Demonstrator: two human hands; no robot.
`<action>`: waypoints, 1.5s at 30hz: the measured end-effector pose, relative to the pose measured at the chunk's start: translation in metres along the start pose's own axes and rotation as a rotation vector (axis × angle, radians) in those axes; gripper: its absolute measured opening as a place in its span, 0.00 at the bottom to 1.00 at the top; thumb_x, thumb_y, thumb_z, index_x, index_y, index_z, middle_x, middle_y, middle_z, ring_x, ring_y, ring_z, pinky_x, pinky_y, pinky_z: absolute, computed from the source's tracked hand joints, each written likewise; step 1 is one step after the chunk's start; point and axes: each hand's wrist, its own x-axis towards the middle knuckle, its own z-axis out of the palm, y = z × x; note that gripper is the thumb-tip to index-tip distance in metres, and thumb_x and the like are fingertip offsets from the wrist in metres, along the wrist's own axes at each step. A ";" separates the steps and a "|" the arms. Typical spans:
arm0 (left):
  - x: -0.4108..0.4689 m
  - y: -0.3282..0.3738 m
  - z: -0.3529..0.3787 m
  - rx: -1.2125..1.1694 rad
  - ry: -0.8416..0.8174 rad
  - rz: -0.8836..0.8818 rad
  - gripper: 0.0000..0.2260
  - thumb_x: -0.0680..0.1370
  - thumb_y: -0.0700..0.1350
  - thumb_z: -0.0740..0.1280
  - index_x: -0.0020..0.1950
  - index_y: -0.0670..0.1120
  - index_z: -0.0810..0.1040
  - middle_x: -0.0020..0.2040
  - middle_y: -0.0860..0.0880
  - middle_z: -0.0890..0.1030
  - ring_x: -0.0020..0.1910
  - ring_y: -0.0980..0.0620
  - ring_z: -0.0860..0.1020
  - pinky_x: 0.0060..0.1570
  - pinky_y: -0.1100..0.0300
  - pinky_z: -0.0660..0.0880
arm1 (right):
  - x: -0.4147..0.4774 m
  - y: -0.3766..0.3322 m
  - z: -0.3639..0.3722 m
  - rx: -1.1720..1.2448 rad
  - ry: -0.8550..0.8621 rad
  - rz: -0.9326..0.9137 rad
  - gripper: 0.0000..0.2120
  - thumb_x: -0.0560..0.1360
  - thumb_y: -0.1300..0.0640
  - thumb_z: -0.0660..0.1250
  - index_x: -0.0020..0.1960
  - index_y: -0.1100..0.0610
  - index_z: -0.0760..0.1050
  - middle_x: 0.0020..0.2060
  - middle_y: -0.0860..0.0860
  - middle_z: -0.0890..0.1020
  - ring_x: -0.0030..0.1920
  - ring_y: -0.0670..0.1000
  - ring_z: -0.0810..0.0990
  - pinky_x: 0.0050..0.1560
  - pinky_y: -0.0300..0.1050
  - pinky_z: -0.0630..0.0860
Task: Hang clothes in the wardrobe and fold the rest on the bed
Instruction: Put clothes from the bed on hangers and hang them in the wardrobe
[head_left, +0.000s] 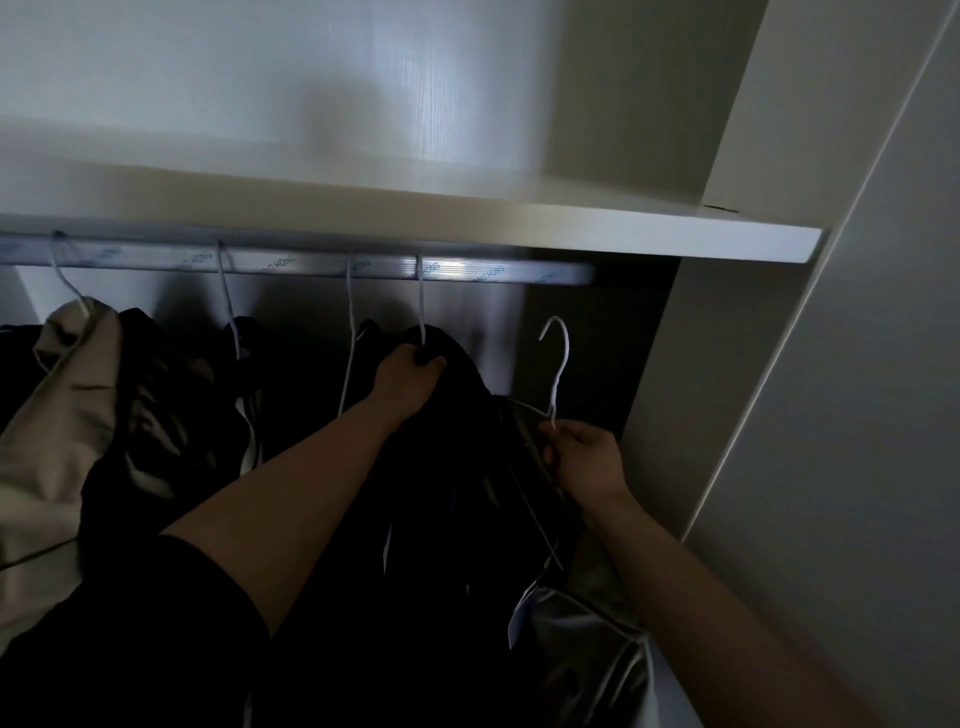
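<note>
A metal rail (322, 265) runs across the wardrobe under a white shelf (623, 228). Several white wire hangers hook over it. My left hand (410, 376) grips the neck of a hanger (421, 301) that hangs on the rail and carries a black garment (441, 467). My right hand (582, 457) pinches the neck of a free white hanger (558, 364), held below the rail's right end with its hook off the rail. A dark garment (582, 649) hangs from that hanger.
To the left hang a beige garment (57, 415) and more dark clothes (171, 395). The wardrobe's white side panel (831, 364) stands close on the right. The space behind the clothes is dark.
</note>
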 end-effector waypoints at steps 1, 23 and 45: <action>-0.004 -0.003 -0.002 -0.039 0.000 -0.019 0.10 0.79 0.50 0.64 0.47 0.43 0.76 0.40 0.50 0.76 0.42 0.51 0.75 0.42 0.62 0.64 | 0.001 -0.005 0.002 -0.018 -0.008 -0.012 0.18 0.80 0.61 0.62 0.31 0.57 0.74 0.18 0.46 0.72 0.19 0.42 0.66 0.25 0.37 0.64; -0.073 -0.047 -0.006 -0.098 0.083 -0.057 0.25 0.77 0.55 0.66 0.69 0.42 0.69 0.63 0.44 0.76 0.56 0.51 0.74 0.52 0.64 0.66 | 0.083 -0.068 0.033 -0.171 0.070 -0.146 0.10 0.79 0.64 0.61 0.47 0.64 0.81 0.40 0.58 0.80 0.41 0.51 0.78 0.44 0.42 0.73; -0.159 -0.019 -0.046 -0.199 0.018 -0.147 0.20 0.76 0.46 0.70 0.65 0.43 0.72 0.59 0.46 0.76 0.56 0.48 0.77 0.54 0.62 0.72 | -0.091 -0.073 0.010 -0.390 -0.004 -0.034 0.08 0.76 0.65 0.62 0.52 0.69 0.75 0.44 0.62 0.81 0.39 0.56 0.78 0.32 0.36 0.66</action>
